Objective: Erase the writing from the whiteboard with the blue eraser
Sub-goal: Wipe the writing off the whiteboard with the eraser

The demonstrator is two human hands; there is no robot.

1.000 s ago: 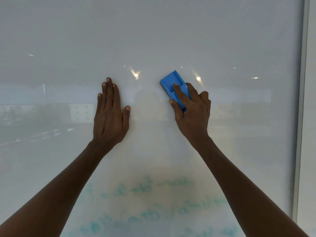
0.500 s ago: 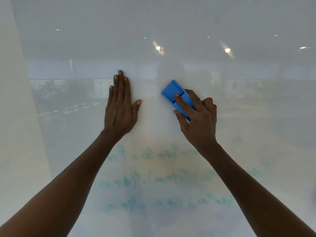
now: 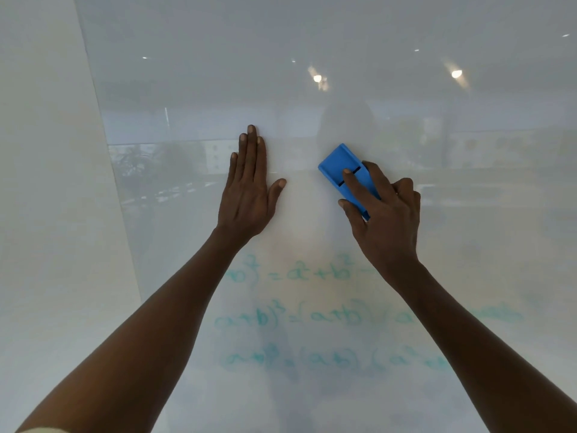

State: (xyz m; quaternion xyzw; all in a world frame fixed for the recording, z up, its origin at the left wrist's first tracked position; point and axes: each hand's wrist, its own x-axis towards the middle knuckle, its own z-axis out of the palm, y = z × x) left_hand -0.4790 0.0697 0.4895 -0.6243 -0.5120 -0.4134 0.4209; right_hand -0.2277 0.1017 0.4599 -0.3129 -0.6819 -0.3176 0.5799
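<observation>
The right hand (image 3: 387,220) gripped the blue eraser (image 3: 345,175), fingers (image 3: 356,185) curled over it, pressing it against the whiteboard (image 3: 312,42) above the faint teal writing (image 3: 296,317). The left hand (image 3: 248,192) lay flat on the whiteboard, fingers straight.

Faint mirrored teal formulas (image 3: 299,317) on whiteboard (image 3: 312,42); illegible.

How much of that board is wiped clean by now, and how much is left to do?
Done: the whiteboard looks clean around and above the hands. In hand: the right hand holds the blue eraser against the board, while the left hand rests flat beside it. Left: three faint lines of teal writing lower down, still readable as smudged formulas.
</observation>
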